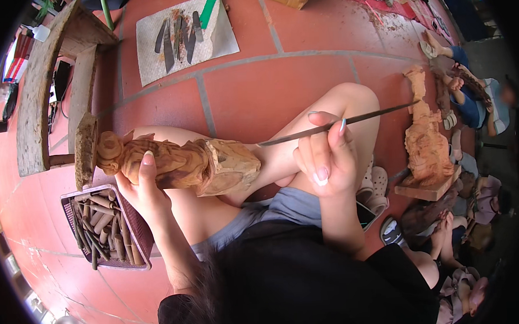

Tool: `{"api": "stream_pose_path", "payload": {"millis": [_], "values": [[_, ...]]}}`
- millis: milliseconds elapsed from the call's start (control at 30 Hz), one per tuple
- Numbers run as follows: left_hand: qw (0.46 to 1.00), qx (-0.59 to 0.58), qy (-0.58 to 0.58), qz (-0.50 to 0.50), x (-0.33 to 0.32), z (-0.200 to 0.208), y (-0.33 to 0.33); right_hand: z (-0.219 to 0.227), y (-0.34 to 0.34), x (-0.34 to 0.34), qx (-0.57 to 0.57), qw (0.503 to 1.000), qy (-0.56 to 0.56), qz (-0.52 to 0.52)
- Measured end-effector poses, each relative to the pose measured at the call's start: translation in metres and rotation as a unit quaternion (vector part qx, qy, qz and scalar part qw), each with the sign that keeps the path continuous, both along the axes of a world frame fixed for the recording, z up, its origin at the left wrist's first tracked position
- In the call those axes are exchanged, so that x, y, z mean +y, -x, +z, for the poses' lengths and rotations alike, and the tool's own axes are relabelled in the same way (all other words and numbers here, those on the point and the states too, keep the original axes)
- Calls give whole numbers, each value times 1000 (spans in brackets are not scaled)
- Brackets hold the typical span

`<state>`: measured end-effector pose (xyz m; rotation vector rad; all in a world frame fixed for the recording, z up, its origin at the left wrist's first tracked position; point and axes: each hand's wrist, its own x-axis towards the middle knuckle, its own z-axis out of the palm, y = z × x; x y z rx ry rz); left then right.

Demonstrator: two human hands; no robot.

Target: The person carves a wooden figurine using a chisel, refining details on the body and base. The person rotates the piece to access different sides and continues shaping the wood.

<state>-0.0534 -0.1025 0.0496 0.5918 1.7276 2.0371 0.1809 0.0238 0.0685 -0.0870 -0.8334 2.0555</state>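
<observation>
Seated on the red tiled floor, a person grips a carved wooden figure across crossed legs with the left hand, the right hand pinching a slim dark file.

One wide head-worn fisheye view, looking steeply down from above, left hand and right hand near, floor beyond, its edges bending toward the view's rim

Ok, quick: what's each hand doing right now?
Left hand: closed around the carved wooden figure, thumb on top.
Right hand: holding the long, thin dark tool between its fingers.
</observation>
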Motion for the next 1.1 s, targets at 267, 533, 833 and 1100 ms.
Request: {"api": "stream_pose_path", "payload": {"millis": [267, 533, 833, 1100], "values": [[986, -138, 4, 90, 10, -14, -23, 11, 22, -16, -128, 986, 87, -55], [974, -222, -1, 51, -11, -33, -22, -14, 44, -24, -154, 985, 44, -59], [980, -184, -21, -73, -55, -53, -31, -44, 72, -33, -278, 953, 79, -88], [991, -121, -20, -58, -69, -64, -71, -53, 74, -33, -326, 943, 50, -52]]}}
